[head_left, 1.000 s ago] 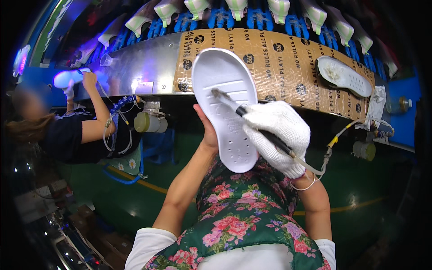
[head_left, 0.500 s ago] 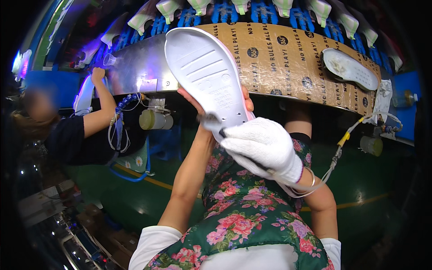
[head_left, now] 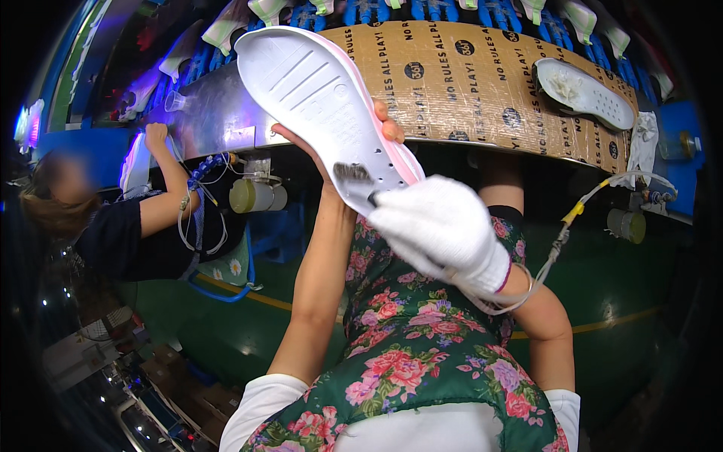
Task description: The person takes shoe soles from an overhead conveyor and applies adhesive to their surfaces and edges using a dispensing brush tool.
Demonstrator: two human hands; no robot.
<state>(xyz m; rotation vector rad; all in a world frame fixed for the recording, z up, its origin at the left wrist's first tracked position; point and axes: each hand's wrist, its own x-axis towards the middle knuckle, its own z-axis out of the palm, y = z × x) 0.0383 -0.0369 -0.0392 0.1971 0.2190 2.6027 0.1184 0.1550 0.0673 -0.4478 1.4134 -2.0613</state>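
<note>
A white shoe sole [head_left: 305,90] with a pink side edge is held up at a slant, its grooved inner face toward me. My bare left hand [head_left: 388,126] is closed around its edges from beneath, fingers showing at the right side and thumb at the left. In a white knitted glove, my right hand [head_left: 444,222] is closed on a brush [head_left: 352,175]. The dark bristles lie against the lower end of the sole, near some small holes; the glove hides most of the handle. A pale tube [head_left: 556,248] runs from beside my right wrist up to the bench.
Cardboard [head_left: 482,83] covers the bench, with another white sole [head_left: 586,94] lying at its right. A white cloth [head_left: 644,147] hangs beside it. Shoe uppers on blue holders [head_left: 434,9] line the back. On the left, a co-worker's hand [head_left: 156,134] holds a sole.
The sole and my left hand have shifted left and slightly up in view. The brush, blurred before, now shows clearly against the sole. The bench also sits higher in view.
</note>
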